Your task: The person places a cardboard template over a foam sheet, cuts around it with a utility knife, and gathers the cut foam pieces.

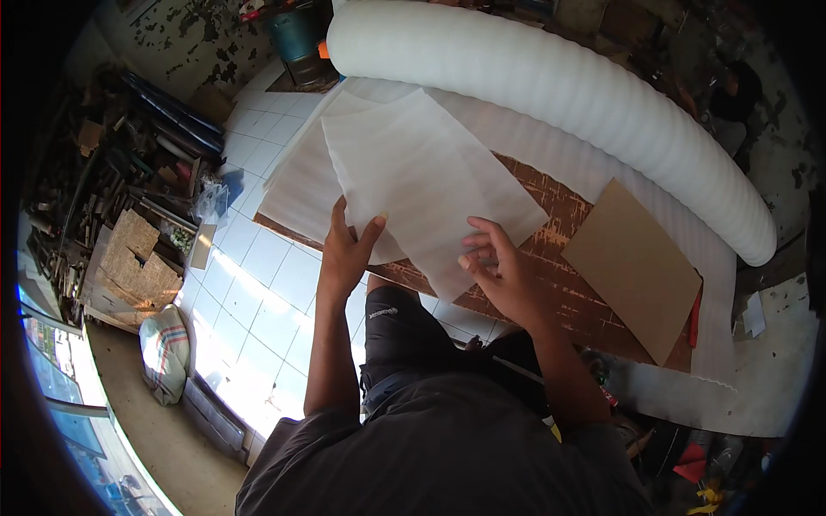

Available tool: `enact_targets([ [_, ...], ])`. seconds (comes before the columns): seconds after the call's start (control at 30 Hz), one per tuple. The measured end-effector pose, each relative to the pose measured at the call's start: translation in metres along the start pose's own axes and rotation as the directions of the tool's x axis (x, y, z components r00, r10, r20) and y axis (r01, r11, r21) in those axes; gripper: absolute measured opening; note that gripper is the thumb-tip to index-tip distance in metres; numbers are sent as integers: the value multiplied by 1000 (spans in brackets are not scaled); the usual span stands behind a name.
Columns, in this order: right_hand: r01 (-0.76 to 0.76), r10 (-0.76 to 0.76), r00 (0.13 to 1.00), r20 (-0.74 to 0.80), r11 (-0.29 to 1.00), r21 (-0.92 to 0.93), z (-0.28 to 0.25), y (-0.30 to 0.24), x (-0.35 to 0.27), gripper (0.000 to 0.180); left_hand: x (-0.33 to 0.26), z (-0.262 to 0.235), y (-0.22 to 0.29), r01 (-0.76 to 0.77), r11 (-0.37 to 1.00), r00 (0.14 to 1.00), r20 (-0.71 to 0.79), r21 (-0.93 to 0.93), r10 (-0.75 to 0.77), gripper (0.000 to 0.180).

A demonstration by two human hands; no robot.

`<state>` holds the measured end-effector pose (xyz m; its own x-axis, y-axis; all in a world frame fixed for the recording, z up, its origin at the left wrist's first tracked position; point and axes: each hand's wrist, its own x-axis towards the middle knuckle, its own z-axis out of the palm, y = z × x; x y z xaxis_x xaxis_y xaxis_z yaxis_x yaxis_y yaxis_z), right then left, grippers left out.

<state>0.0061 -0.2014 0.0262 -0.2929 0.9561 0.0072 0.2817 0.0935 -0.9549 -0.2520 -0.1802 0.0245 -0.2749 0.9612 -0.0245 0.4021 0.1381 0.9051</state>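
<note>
My left hand [347, 249] pinches the near edge of a white foam sheet [422, 176], thumb on top; my right hand [501, 275] rests its curled fingers at the sheet's corner, holding nothing I can make out. The sheet lies across the worn worktop [559, 215], a foam roll [559, 95] at twelve o'clock, cardboard [632, 267] at three.
</note>
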Motion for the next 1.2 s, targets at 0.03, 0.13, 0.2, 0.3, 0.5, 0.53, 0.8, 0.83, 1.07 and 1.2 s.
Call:
enact_targets([
  [0.03,1,-1,1000,-4,1000,-1,4,-1,0,58,-1,4,1,-4,1000,1000,3,-1,4,83],
  [0.13,34,-48,995,92,988,149,12,1,1,53,1,15,0,-101,988,994,39,-115,106,80],
  [0.2,198,-216,969,116,969,147,15,7,4,47,7,21,-10,-203,961,967,116,-190,227,75],
  [0.3,197,-203,966,161,979,53,16,1,-1,42,6,20,-14,-198,960,972,85,-198,218,64],
  [0.5,265,-270,953,-141,963,-51,-15,11,-17,37,44,-32,-12,-188,945,978,34,-266,204,38],
  [0.53,270,-273,952,-137,962,-44,-21,13,-20,37,57,-53,-18,-172,973,984,13,-155,176,35],
  [0.8,173,-189,923,-335,982,-76,-41,44,-40,32,142,-139,-50,-171,741,904,-195,650,380,52],
  [0.83,160,-188,924,-332,981,-112,-43,46,-41,32,151,-138,-52,-136,720,931,-161,680,328,54],
  [1.07,193,-224,915,-337,973,-123,-42,45,-41,33,166,-138,-73,-114,771,968,-105,627,228,68],
  [1.2,177,-206,923,-324,977,-117,-43,47,-41,33,158,-127,-62,-101,759,970,-107,643,219,74],
])
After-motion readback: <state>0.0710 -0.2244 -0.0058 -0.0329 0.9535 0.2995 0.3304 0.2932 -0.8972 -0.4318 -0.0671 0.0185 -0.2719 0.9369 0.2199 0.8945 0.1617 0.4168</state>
